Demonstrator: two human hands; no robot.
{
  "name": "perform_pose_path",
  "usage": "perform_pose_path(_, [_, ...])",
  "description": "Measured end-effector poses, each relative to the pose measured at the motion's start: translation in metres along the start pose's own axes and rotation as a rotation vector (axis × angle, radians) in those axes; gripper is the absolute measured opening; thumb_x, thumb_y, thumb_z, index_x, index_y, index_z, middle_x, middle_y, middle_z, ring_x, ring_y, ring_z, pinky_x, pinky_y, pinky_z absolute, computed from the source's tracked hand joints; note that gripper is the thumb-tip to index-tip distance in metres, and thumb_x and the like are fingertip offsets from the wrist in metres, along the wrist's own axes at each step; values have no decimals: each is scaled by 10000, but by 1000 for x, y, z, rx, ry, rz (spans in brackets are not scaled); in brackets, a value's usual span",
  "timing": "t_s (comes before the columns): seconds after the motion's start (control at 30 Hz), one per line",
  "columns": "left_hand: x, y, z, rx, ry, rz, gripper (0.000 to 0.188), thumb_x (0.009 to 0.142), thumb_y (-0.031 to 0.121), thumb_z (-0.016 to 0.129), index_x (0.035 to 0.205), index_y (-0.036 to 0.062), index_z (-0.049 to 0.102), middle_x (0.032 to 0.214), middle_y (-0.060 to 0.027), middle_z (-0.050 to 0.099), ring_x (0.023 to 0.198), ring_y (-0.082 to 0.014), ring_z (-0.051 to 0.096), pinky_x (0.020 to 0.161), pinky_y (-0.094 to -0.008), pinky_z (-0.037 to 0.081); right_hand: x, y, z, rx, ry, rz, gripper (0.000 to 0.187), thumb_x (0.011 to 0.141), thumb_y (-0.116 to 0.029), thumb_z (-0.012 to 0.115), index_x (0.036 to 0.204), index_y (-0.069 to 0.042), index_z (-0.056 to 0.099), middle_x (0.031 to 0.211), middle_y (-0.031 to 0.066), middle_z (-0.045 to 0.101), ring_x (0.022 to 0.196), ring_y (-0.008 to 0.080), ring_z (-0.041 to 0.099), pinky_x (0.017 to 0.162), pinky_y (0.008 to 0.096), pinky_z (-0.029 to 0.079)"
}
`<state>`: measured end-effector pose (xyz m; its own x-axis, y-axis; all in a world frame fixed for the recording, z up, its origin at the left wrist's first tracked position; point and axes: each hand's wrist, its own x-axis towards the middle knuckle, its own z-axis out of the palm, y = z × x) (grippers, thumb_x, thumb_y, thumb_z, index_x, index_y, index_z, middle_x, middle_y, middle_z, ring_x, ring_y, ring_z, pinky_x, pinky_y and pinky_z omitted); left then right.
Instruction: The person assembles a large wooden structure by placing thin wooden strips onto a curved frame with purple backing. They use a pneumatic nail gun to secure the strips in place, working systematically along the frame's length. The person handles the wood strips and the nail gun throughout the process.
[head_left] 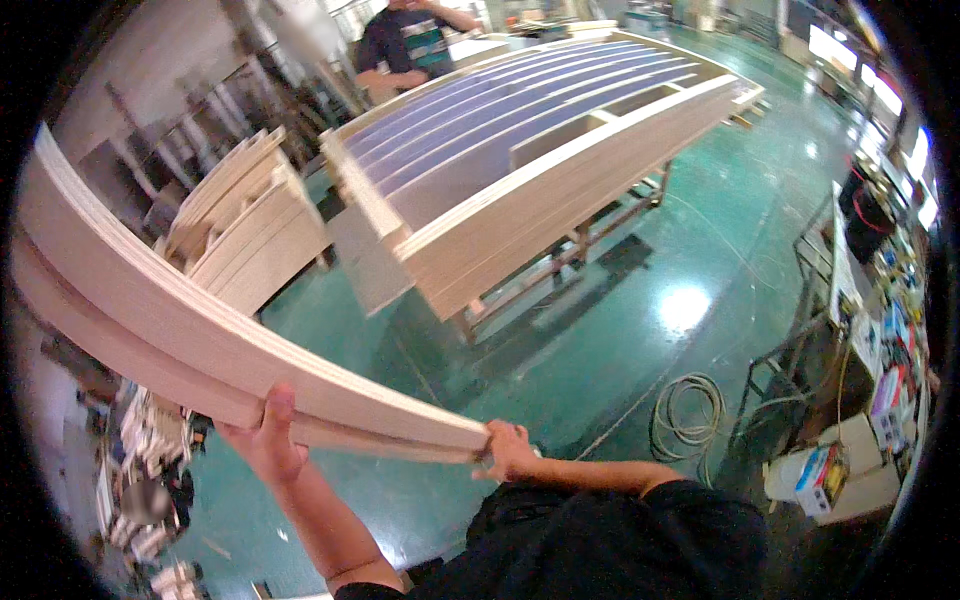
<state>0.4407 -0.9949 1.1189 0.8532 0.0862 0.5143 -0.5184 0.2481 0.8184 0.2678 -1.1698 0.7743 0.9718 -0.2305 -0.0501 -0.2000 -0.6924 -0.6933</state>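
Note:
A long stack of pale plywood planks [300,365] runs from the upper left down to the middle in front of me, with at least two layers showing. My left hand [270,435] grips it from below, thumb up along the near face. Around its near right end my right hand [508,452] is closed, close to my body. Beyond the planks stands a large wooden frame [560,215] with parallel slats [500,105] across bluish panels, raised on a trestle stand [580,245]. The far end of the planks reaches the left rim of the view.
A person [405,45] stands behind the frame. Stacked boards [260,240] are at the left, wood offcuts [150,440] at the lower left. A coiled hose [688,415] lies on the green floor [740,260]. At the right is a cluttered workbench [868,330] with cardboard boxes [850,465] below.

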Motion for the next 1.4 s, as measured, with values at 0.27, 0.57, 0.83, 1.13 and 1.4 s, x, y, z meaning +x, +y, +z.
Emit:
perform_pose_path(0.27, [45, -50, 74, 112, -374, -140, 1014, 670, -7, 845, 1530, 16, 308, 1418, -130, 515, 1247, -302, 557, 1066, -441, 477, 182, -224, -409, 791, 517, -922, 1166, 839, -449, 821, 1597, -9, 51, 1593, 258, 279, 1490, 323, 293, 1198, 479, 281])
perform_pose_path(0.57, [48, -85, 231, 730, -901, -11, 833, 605, 161, 888, 1302, -15, 469, 1086, -149, 620, 1034, -261, 622, 925, -399, 513, 255, -52, -529, 1145, 777, -534, 770, 916, -208, 789, 1419, 24, 254, 1252, 154, 588, 1116, 217, 632, 933, 329, 543])
perform_pose_path(0.83, [44, -142, 467, 923, -1339, -165, 771, 608, 230, 942, 1192, -37, 516, 1027, -230, 729, 984, -396, 727, 861, -445, 560, 283, 204, -576, 1504, 1012, -206, 608, 972, -190, 706, 1352, 38, 291, 1286, 171, 513, 1248, 227, 522, 1052, 384, 462])
perform_pose_path(1.13, [16, -194, 616, 1001, -1397, -108, 768, 634, 211, 927, 1226, -27, 498, 1036, -213, 722, 988, -401, 717, 872, -438, 548, 312, 351, -646, 1379, 1115, -280, 542, 967, -284, 741, 1217, -37, 329, 1185, 143, 538, 1071, 185, 573, 892, 377, 529])
perform_pose_path(1.4, [14, -236, 674, 1087, -1385, 19, 775, 648, 253, 921, 1241, -10, 496, 1043, -233, 704, 993, -443, 689, 845, -498, 541, 305, 400, -699, 1224, 1010, -52, 655, 957, -460, 718, 1237, 37, 396, 1205, 139, 555, 1115, 168, 534, 955, 330, 476])
